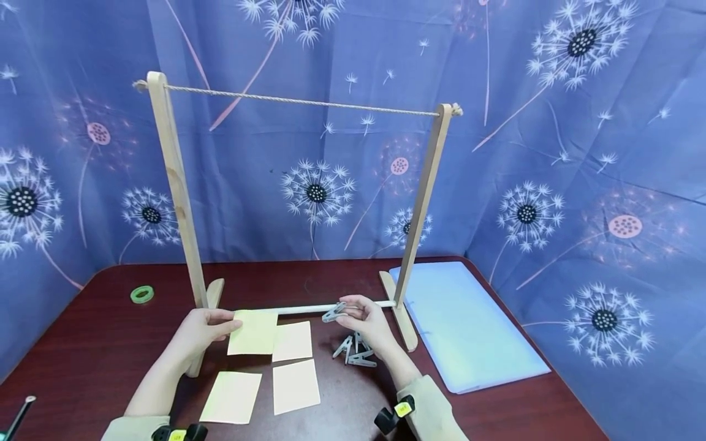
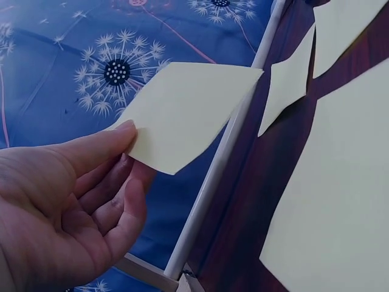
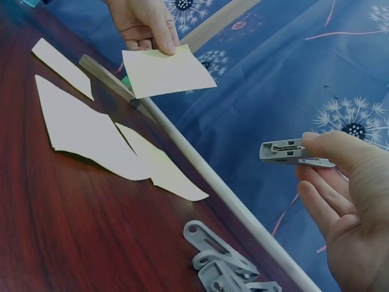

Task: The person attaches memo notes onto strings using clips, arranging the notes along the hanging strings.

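Your right-wrist view shows the metal spring [image 3: 287,148], unclear from the head, in the gray clothespin [image 3: 294,156] your right fingers [image 3: 321,196] pinch above the worktop [image 1: 88,343]; your left fingers [image 2: 129,210] pinch a pale-yellow paper square [image 2: 185,109], seemingly near one corner.

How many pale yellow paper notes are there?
4: a held note, pinched by the left hand; on the table, a back note just right of it, a front-left note and a front-right note. Any stacked beneath would be hidden.
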Tool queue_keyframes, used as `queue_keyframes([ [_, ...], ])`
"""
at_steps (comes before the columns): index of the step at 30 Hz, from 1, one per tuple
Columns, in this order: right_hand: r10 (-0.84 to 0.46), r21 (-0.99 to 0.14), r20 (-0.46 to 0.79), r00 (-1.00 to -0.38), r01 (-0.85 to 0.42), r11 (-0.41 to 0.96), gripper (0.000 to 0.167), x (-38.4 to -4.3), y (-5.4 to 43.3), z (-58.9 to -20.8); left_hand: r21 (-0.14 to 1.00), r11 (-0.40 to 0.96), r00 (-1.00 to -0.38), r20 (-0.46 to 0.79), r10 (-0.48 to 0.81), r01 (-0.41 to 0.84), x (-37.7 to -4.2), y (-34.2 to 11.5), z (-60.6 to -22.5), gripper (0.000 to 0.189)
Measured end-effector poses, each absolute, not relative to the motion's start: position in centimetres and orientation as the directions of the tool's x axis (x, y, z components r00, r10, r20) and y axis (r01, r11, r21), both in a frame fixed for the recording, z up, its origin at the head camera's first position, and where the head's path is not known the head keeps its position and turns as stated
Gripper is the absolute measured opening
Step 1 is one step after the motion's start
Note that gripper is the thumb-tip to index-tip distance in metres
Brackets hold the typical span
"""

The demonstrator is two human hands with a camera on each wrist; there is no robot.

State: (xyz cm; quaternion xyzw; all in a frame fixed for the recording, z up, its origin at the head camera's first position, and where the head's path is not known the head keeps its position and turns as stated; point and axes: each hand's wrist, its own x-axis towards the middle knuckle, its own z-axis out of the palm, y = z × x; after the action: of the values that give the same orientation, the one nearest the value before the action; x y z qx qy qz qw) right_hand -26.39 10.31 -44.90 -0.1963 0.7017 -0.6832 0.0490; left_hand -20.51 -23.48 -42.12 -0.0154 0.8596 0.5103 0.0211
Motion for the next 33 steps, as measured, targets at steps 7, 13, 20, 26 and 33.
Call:
queue_keyframes([
  [7,-0.340,-0.974,0.223,-0.913,-0.221,-0.045,0.048,-26.2,10.2,-44.2,0.880,0.473,-0.998,-0.027,-0.057,-0.051,-20.4,-23.3,-41.8,0.046],
  [13,-0.341,-0.973,0.229,-0.912,-0.220,-0.064,0.047,-26.2,9.9,-43.0,0.891,0.451,-0.994,-0.003,-0.112,-0.054,-20.5,-23.1,-40.9,0.051],
  [20,-0.351,-0.964,0.265,-0.898,-0.258,-0.069,0.044,-26.3,9.5,-40.7,0.920,0.389,-0.989,0.007,-0.146,-0.050,-20.9,-22.8,-38.9,0.056],
  [26,-0.408,-0.932,0.353,-0.842,-0.355,-0.075,0.043,-27.1,9.1,-38.2,0.923,0.383,-0.980,0.051,-0.192,-0.027,-20.8,-22.7,-36.6,0.055],
  [33,-0.424,-0.892,0.422,-0.802,-0.452,-0.033,0.040,-28.0,8.5,-33.4,0.929,0.366,-0.948,0.171,-0.269,0.063,-20.5,-22.6,-33.8,0.052],
])
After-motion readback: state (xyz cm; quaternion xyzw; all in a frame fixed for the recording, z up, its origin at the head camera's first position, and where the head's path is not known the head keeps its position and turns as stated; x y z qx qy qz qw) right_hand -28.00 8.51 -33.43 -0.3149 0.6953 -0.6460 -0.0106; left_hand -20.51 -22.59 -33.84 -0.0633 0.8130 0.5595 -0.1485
